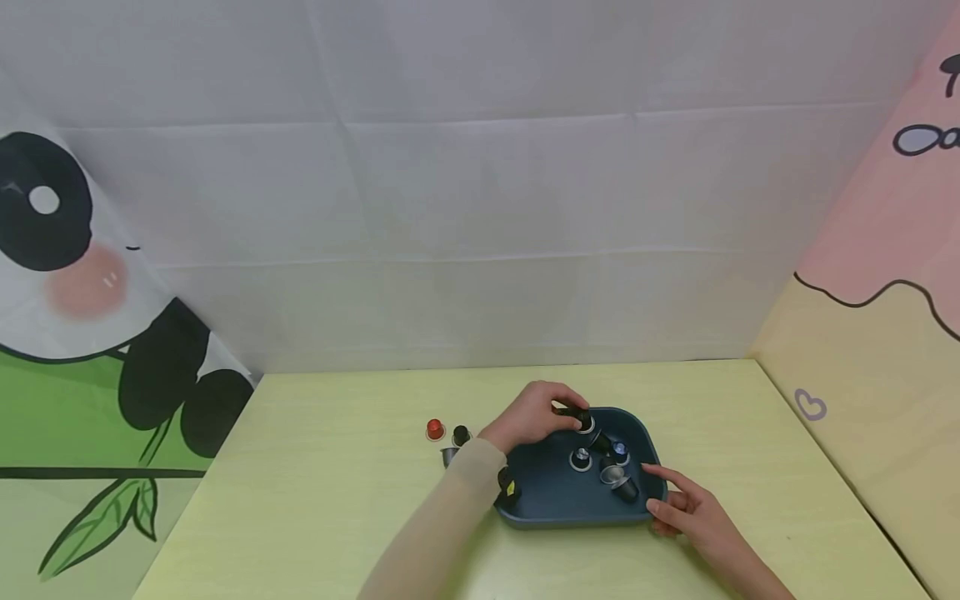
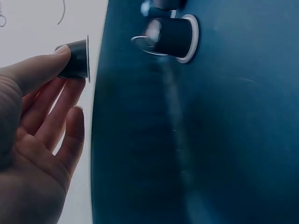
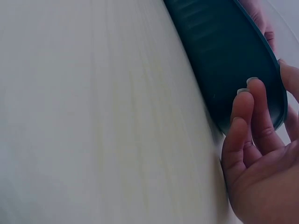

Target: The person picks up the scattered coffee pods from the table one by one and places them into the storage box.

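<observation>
**A:** Where is your left hand (image 1: pixel 531 417) just now?

**B:** Over the far left corner of the dark blue tray (image 1: pixel 558 500). Your fingertips pinch a small dark capsule (image 1: pixel 576 414). The left wrist view shows it best: the capsule (image 2: pixel 76 59) sits between thumb and forefinger, lying on its side just outside the tray's rim (image 2: pixel 100 116), with the other fingers (image 2: pixel 70 135) loosely spread below.

**A:** And your right hand (image 1: pixel 686 508)?

**B:** At the tray's near right corner. In the right wrist view the fingers (image 3: pixel 254 112) are nearly straight and rest against the outer wall of the tray (image 3: pixel 224 51); they grip nothing.

**A:** What lies inside the tray?

**B:** Several capsules: one with a silver top (image 1: pixel 581 458), one with a blue top (image 1: pixel 619 449) and a tipped dark one (image 1: pixel 619 482) close to your right fingertips (how many more there are is hard to tell).

**A:** Anything outside it?

**B:** Yes. To the left of your sleeve (image 1: pixel 450 517), on the pale yellow table (image 1: pixel 315 467), stand a red capsule (image 1: pixel 435 429) and a black one (image 1: pixel 461 435) just beside each other, and a grey one (image 1: pixel 448 455) in front of them.
</observation>
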Tool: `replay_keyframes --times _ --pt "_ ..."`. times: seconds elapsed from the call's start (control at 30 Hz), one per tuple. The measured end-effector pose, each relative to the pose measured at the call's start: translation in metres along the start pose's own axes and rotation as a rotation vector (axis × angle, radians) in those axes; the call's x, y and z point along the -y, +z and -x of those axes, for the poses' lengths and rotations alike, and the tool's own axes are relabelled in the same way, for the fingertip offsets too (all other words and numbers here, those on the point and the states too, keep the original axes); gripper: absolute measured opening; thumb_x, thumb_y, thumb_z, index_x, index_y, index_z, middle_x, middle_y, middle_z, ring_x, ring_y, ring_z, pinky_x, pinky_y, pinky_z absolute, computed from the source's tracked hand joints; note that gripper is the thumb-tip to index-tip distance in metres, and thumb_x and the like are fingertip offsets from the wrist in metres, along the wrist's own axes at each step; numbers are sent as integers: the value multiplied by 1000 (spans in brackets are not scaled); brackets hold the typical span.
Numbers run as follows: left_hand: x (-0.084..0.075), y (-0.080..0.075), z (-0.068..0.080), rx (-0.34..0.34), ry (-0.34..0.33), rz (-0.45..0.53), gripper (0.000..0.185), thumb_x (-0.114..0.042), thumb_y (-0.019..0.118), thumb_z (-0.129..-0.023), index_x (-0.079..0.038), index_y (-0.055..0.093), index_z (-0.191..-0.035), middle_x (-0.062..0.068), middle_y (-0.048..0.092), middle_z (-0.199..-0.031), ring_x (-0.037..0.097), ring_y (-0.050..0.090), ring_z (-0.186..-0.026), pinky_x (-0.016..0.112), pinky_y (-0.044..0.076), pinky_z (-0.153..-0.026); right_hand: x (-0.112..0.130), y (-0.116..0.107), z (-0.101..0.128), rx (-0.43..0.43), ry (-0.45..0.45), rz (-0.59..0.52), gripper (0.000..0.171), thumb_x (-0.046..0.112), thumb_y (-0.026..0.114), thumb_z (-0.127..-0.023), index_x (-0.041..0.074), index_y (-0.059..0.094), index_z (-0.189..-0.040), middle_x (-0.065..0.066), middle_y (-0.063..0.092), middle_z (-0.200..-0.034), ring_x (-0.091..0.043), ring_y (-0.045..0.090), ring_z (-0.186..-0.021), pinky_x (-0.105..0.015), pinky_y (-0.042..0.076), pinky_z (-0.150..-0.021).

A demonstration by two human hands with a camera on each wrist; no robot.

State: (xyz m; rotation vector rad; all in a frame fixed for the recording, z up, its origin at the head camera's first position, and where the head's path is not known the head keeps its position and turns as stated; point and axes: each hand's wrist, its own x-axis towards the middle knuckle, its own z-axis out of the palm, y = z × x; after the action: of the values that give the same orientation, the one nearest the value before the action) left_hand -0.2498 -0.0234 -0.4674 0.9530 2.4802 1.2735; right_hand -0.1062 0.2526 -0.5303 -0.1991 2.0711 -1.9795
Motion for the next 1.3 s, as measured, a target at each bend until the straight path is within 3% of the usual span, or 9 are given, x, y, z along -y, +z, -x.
replay_keyframes --times 0.1,0.33,0.57,0.8,0.93,1.3 --pt "1 3 2 21 -15 -22 26 -12 77 -88 -16 74 -114 -9 70 -106 2 62 -98 21 50 -86 0 0 -1 -6 10 4 43 9 61 -100 20 54 -141 -4 58 -76 -17 58 -68 -29 54 -68" --pt "2 12 3 76 -36 -161 25 -16 78 -88 -17 75 -113 -10 71 -105 0 61 -90 18 49 -75 0 2 -2 -15 12 30 54 11 64 -98 -2 40 -145 -3 56 -74 -15 57 -67 -30 53 -68" --pt "1 17 2 137 -27 -284 23 -18 77 -89 -18 75 -112 -10 69 -105 1 62 -90 17 49 -75 0 2 -1 -1 -26 17 45 8 62 -99 11 51 -143 -3 58 -75 -15 59 -67 -30 55 -67" --pt "7 21 0 192 -65 -198 23 -15 75 -91 -16 73 -114 -9 71 -104 -2 63 -91 17 50 -72 -1 1 -1 -1 -31 18 44 7 61 -100 15 52 -142 -3 58 -74 -16 58 -67 -30 54 -67" --pt "10 22 -1 216 -51 -172 25 -13 74 -92 -14 73 -116 -8 71 -107 -2 64 -97 16 50 -77 -1 1 -1 6 -31 18 44 8 61 -100 14 52 -142 -3 57 -75 -16 58 -67 -29 54 -67" --pt "12 19 0 184 -46 -20 24 -12 74 -91 -11 73 -115 -7 71 -107 -1 65 -95 18 51 -79 0 2 -2 -10 2 34 50 12 63 -98 2 44 -144 -2 55 -73 -14 56 -66 -29 52 -67"
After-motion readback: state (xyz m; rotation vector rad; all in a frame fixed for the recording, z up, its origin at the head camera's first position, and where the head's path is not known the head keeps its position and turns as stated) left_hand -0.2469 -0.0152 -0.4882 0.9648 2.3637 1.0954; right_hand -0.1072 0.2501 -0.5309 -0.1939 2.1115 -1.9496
